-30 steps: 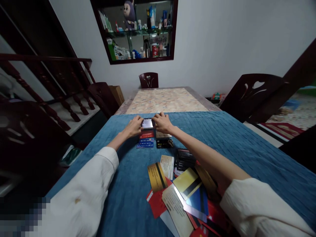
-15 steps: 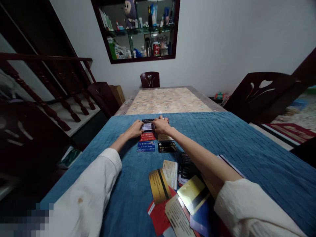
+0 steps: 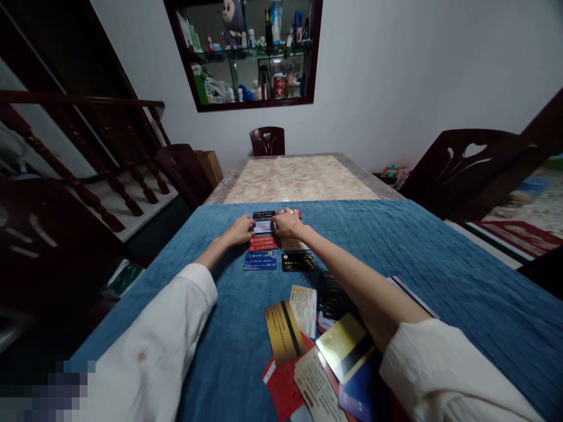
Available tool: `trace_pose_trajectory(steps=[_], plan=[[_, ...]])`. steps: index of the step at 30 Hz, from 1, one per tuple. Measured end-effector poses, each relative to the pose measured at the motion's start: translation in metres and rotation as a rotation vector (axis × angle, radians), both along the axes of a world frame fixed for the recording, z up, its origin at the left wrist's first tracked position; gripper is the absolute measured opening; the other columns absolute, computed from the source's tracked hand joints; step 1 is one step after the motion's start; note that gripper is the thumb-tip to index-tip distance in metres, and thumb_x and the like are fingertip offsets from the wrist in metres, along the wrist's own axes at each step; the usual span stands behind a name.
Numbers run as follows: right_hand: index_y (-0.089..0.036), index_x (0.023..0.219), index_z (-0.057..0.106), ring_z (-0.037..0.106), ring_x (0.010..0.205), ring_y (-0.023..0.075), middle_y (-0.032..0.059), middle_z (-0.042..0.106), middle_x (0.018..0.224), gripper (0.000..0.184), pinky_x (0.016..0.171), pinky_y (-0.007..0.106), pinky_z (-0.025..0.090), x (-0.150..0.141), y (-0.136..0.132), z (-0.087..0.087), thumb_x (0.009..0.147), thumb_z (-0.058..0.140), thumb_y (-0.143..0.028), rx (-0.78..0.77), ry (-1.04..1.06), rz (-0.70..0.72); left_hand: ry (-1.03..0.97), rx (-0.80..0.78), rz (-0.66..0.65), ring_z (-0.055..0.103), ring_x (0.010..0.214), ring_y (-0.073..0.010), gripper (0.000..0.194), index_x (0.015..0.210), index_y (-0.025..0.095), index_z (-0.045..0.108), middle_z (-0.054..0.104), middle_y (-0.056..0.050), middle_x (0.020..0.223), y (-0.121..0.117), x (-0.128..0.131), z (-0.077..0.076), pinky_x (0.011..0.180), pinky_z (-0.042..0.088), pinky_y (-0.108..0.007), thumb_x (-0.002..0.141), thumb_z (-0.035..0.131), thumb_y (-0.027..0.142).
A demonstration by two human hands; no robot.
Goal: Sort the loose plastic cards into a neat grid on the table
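Between my two hands lies a pale lilac-white card (image 3: 263,227), just below a black card (image 3: 264,215) in the left column. My left hand (image 3: 240,230) has its fingers bent against the pale card's left edge. At the opposite edge, the curled fingers of my right hand (image 3: 287,224) grip it. Under them come a red card (image 3: 263,243) and a blue card (image 3: 260,261). In the right column, a red card (image 3: 294,213), a tan card (image 3: 294,244) and a black VIP card (image 3: 298,262) show, the upper ones partly covered by my right hand.
A loose pile of cards, with a gold card (image 3: 284,331) and a shiny yellow card (image 3: 343,346) on top, spreads beneath my right forearm. A blue cloth (image 3: 220,346) covers the near table. Chairs (image 3: 461,170) stand around it.
My hands stay at the pale card with only slight finger movement. Slightly more of the red card at the top right shows. The pile is unchanged.
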State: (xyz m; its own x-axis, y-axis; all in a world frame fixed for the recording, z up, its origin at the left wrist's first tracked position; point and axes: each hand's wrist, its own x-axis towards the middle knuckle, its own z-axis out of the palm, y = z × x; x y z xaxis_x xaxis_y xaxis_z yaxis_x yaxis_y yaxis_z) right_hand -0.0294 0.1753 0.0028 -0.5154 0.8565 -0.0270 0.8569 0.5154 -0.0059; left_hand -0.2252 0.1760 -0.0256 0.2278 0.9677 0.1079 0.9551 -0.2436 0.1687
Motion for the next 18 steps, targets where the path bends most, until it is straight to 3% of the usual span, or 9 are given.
trace_pose_trajectory(steps=[18], plan=[[-0.024, 0.116, 0.074, 0.047, 0.122, 0.035, 0.0131, 0.067, 0.127, 0.037, 0.097, 0.051, 0.039, 0.0003, 0.0028, -0.0021, 0.082, 0.058, -0.024, 0.017, 0.018, -0.003, -0.011, 0.054, 0.01, 0.064, 0.085, -0.0182, 0.024, 0.085, 0.014, 0.077, 0.064, -0.006, 0.095, 0.0001, 0.0034, -0.0015, 0.085, 0.054, -0.026, 0.067, 0.063, 0.009]])
